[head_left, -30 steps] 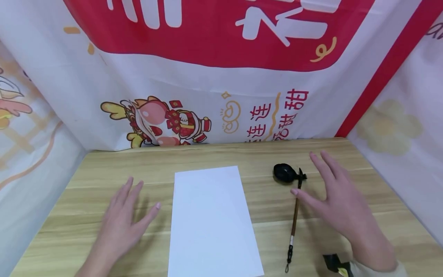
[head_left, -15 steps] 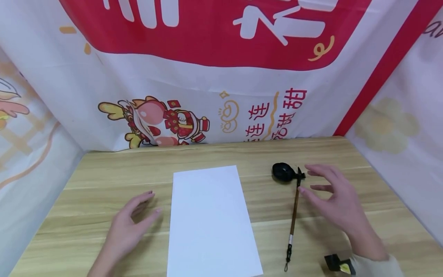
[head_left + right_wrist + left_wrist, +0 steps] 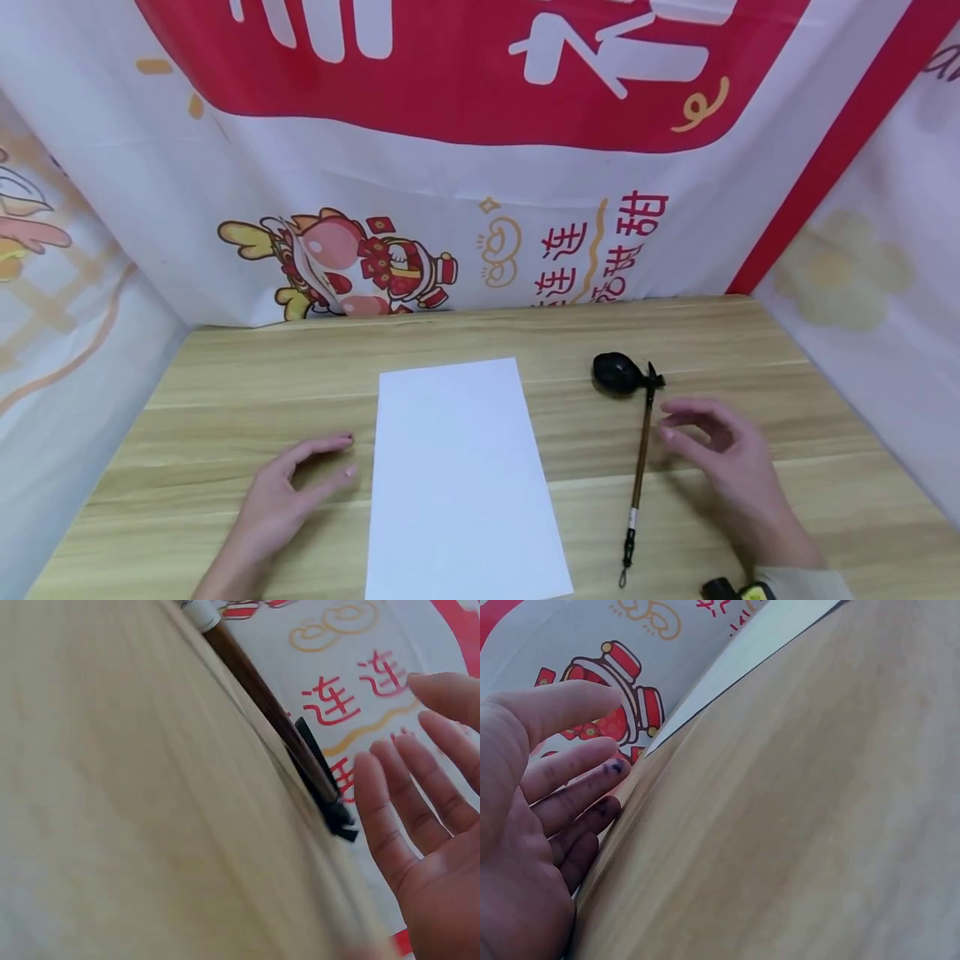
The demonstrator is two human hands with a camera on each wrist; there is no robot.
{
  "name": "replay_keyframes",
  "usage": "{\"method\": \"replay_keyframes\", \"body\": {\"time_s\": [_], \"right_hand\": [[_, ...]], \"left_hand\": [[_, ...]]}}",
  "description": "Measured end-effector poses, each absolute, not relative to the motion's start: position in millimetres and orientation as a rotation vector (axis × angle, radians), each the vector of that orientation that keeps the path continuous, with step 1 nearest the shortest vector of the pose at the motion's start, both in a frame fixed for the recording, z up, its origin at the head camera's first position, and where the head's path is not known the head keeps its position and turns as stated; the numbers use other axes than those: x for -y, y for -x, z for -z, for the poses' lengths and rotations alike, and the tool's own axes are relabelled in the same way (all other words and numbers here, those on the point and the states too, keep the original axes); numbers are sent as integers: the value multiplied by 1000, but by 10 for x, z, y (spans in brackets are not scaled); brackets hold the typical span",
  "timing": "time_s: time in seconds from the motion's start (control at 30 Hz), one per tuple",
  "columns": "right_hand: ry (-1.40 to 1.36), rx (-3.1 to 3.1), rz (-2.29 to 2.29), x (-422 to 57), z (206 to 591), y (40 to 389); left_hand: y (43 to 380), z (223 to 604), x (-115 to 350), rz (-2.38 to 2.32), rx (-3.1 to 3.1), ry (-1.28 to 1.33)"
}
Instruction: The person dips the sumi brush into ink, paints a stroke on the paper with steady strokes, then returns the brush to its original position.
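Note:
A white sheet of paper (image 3: 461, 483) lies upright in the middle of the wooden table. My left hand (image 3: 276, 504) is just left of it, fingers loosely bent and holding nothing. Dark stains mark two of its fingertips (image 3: 615, 768) in the left wrist view. To the paper's right lies a writing brush (image 3: 642, 458) with a brown handle and a hanging loop, its dark tip resting on a small black ink dish (image 3: 617, 373). Right beside the brush handle is my right hand (image 3: 738, 467), relaxed, thumb and forefinger apart, with nothing between them.
White printed cloth (image 3: 450, 175) hangs behind the table (image 3: 300, 367), and more cloth (image 3: 75, 400) closes off both sides. A black wrist device with a yellow label (image 3: 753, 592) shows at the right sleeve (image 3: 802, 583).
Both hands have come down toward the table and nearer the viewer, their spread fingers now relaxed and bent. The paper, brush and ink dish stay where they were.

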State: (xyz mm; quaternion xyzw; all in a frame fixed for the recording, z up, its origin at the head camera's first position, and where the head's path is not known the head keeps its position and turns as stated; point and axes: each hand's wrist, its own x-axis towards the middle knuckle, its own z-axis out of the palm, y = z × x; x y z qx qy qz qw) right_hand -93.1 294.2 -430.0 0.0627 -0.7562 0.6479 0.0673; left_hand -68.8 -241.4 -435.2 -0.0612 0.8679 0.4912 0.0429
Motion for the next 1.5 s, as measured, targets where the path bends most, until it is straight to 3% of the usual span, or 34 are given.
{"method": "replay_keyframes", "body": {"time_s": [0.23, 0.57, 1.5], "right_hand": [[-231, 2157, -2132, -3022, 4510, 905], [-376, 2218, -2094, -3032, 4496, 931], [-570, 2511, -1754, -2927, 4446, 951]], "left_hand": [[655, 4388, 2407, -1461, -2700, 115], [665, 4478, 2345, -1231, -2924, -310], [672, 4509, 2246, -1194, -3015, -396]]}}
